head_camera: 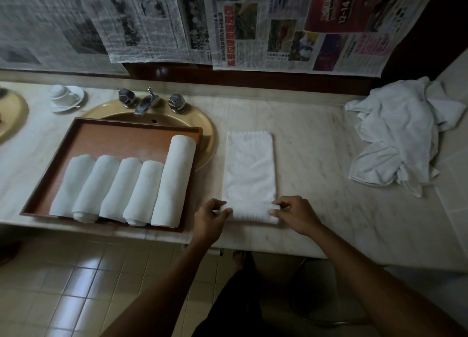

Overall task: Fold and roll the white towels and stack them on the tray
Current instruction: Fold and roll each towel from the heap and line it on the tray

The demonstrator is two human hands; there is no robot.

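Both hands, left hand and right hand, seemingly pinch the rolled towel end between fingers.

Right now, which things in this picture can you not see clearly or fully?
All in the head view:
- Newspaper sheets: text too small and blurred to read.
- Second basin: cut off by the left edge.
- Sink: partly covered by the tray.
- Pile of towels: crumpled, count unclear.
- Towel roll: its ends hidden under left hand and right hand fingers.
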